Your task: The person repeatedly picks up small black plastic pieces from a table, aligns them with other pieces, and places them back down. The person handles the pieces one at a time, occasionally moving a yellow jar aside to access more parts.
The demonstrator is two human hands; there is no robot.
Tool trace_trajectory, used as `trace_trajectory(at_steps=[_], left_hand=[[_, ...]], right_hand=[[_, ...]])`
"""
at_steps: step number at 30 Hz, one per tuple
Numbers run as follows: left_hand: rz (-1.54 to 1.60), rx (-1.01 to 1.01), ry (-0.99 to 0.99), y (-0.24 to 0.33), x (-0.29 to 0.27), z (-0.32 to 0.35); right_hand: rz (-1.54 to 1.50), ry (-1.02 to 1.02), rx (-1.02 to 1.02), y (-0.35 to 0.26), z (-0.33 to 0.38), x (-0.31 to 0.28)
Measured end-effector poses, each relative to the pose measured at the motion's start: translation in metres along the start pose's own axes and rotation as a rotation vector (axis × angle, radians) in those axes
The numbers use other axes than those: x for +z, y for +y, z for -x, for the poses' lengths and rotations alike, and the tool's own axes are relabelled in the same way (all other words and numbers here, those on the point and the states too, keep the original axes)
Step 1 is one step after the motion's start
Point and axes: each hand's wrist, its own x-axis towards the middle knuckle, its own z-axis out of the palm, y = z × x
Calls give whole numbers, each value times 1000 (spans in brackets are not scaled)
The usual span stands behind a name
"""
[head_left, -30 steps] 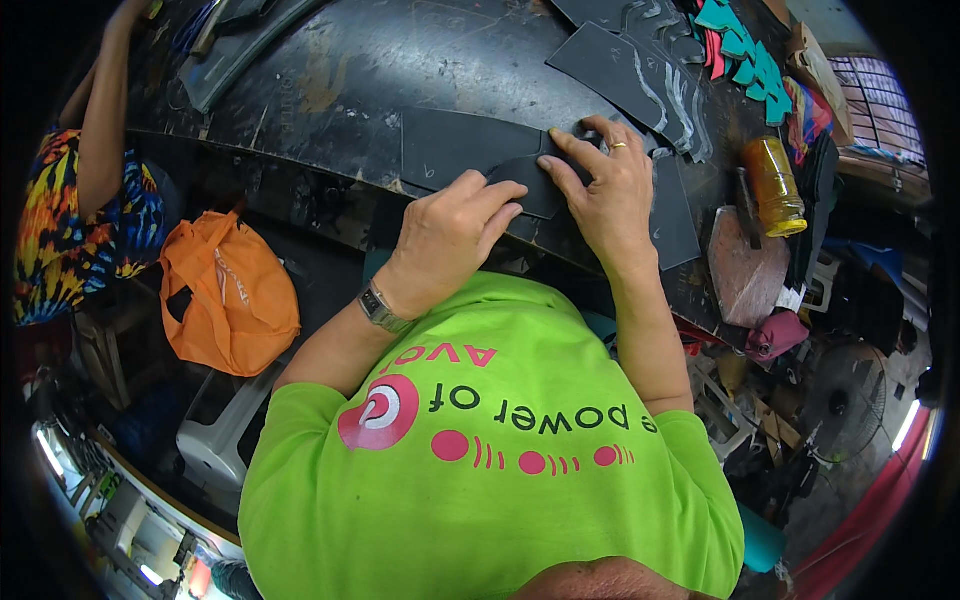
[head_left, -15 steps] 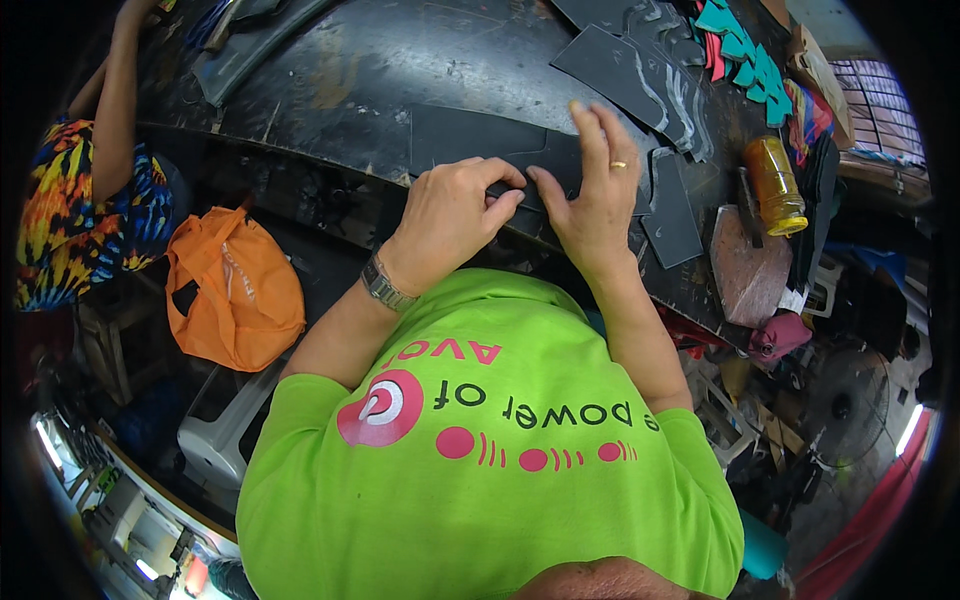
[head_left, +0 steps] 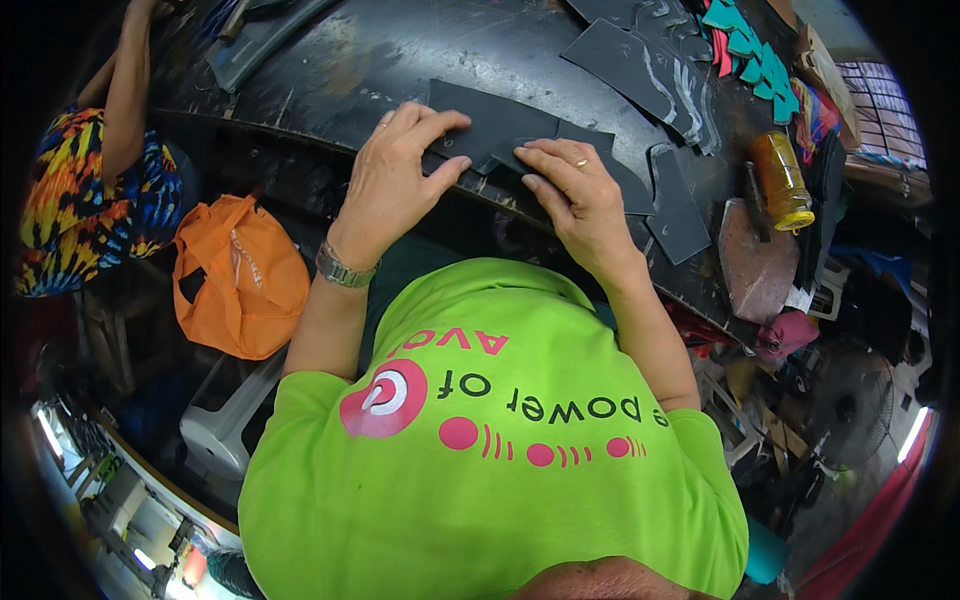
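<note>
Several flat dark-grey sheet pieces (head_left: 500,113) lie by the near edge of the black worktable in front of me. My left hand (head_left: 395,170) is at their left end, thumb and fingers apart, with nothing visible between them. Over the near edge of the pieces, my right hand (head_left: 580,195) has its fingers bent and its thumb below them. A piece's edge runs in between, so the hand seems to grip it; the fingers partly cover that spot. A cut dark piece (head_left: 678,205) with a pale curved edge lies to the right of this hand.
More dark cut pieces (head_left: 620,65) lie far right, near teal pieces (head_left: 765,85). A yellow-capped jar (head_left: 780,180) and a worn brown board (head_left: 757,265) are at the right. An orange bag (head_left: 245,280) hangs at the left, beside another person's arm (head_left: 125,110).
My left hand has moved left and away from my right hand, its thumb and fingers parting. My right hand's raised fingers have come down onto the dark pieces.
</note>
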Motion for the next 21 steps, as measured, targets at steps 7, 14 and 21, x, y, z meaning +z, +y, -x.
trace_trajectory(at_steps=[7,14,21], left_hand=[[90,-31,-32,-10,2,5],[114,-62,-42,-7,1,4],[89,17,27,-9,8,9]], right_hand=[[59,-57,46,-3,1,0],[204,-57,-75,-4,3,4],[291,-28,-133,-3,8,11]])
